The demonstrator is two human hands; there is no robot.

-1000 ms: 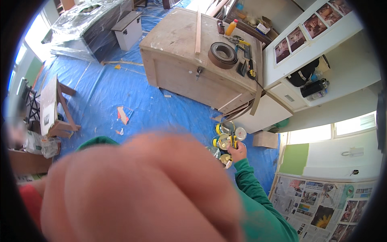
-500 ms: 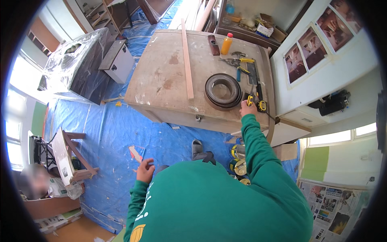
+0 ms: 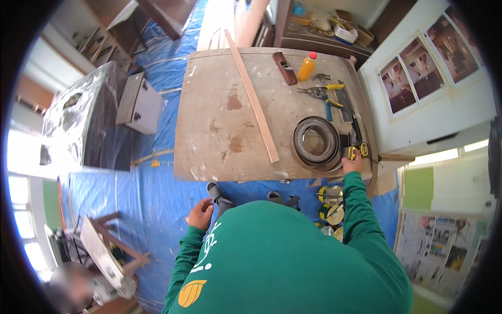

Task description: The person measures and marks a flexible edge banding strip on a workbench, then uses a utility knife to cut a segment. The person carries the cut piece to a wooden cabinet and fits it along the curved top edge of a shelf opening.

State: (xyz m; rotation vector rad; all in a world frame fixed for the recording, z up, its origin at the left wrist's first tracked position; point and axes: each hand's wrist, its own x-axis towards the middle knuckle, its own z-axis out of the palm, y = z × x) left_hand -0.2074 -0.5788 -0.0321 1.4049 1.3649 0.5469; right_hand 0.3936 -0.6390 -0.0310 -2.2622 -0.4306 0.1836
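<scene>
- Gripping a yellow-and-black hand tool in the right hand, at the near right corner of the wooden chest, beside the coiled strip.
- Holding nothing visible in the left hand, loosely curled.
- Not yet released from grip; hammer already laid out.

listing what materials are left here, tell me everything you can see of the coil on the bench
The coil is a thin, flexible-looking strip, brown and greyish, wound into a thick ring of many turns around an open middle. Its outer turns sit a little looser at the lower left. It lies flat on the bench, near the front right corner. The right hand is just beyond its right side; whether anything there touches it is hard to tell.
</scene>
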